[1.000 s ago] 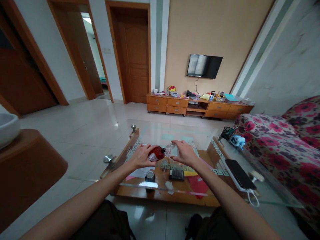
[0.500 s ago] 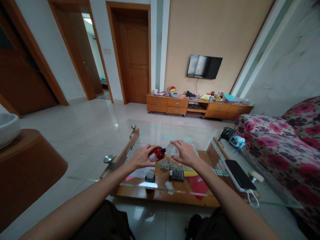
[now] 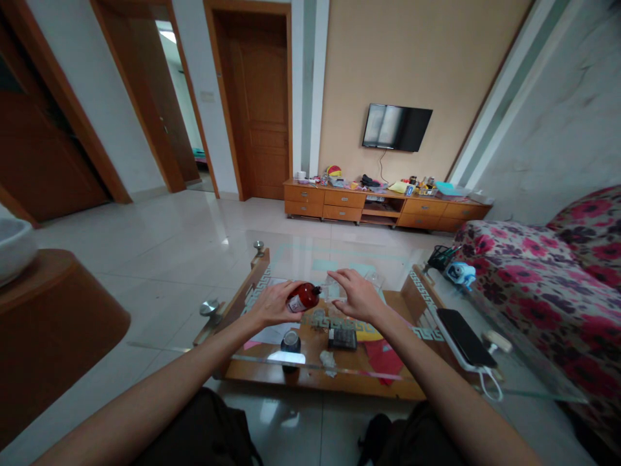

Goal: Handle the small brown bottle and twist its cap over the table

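My left hand is wrapped round a small red-brown bottle with a white label. The bottle lies tipped over, its dark neck pointing right. Close to that neck, my right hand has thumb and fingers curved round a clear cup, see-through and hard to make out. Whether liquid runs between the two is too small to tell. Both hands are above the glass tabletop. Nearer to me stands a dark jar or bottle, with a crumpled white piece to its right.
A black box-like thing and a red sheet show by the table's lower shelf. At the right lie a phone with a white cable, a pen holder and a blue-white item. A flowered sofa flanks the table.
The bottle and both hands have barely moved. My right fingers look slightly straighter round the clear cup, which shows less distinctly now.
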A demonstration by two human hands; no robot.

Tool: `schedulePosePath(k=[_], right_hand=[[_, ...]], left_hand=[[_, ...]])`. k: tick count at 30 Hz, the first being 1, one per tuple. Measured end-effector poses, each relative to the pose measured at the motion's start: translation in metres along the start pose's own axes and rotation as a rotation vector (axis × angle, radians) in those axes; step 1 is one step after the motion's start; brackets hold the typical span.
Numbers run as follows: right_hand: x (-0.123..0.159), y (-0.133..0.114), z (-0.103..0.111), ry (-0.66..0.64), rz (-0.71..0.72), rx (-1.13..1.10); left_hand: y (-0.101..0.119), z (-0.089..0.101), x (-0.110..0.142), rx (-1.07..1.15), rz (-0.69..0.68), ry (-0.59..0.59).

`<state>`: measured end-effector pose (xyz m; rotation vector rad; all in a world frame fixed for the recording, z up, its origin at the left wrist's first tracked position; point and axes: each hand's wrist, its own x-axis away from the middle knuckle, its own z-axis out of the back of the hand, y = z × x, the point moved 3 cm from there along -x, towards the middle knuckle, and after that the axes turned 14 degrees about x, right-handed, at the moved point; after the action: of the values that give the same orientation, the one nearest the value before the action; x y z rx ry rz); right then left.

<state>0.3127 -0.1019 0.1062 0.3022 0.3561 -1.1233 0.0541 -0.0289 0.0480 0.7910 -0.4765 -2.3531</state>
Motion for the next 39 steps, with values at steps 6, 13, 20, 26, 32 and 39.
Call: schedulePosePath(k=[6,13,20,26,32,39], right_hand=[[-0.001,-0.004,0.006,-0.011,-0.01,0.032],[-0.002,-0.008,0.011,-0.023,-0.005,0.051],[-0.003,-0.011,0.013,-0.022,0.007,0.075],[-0.002,-0.011,0.013,-0.033,0.005,0.083],[-0.003,-0.01,0.012,-0.027,0.002,0.084],[-0.004,-0.01,0.01,-0.02,0.007,0.087]], left_hand=[[0.001,0.001,0.0,-0.009,0.002,0.011],[0.004,0.005,0.0,-0.038,0.006,0.013],[0.005,0.006,0.0,-0.032,-0.001,0.009],[0.002,0.004,-0.001,-0.03,0.008,0.008],[0.0,0.006,-0.001,-0.015,-0.004,-0.001],[-0.001,0.005,0.0,-0.006,-0.005,0.005]])
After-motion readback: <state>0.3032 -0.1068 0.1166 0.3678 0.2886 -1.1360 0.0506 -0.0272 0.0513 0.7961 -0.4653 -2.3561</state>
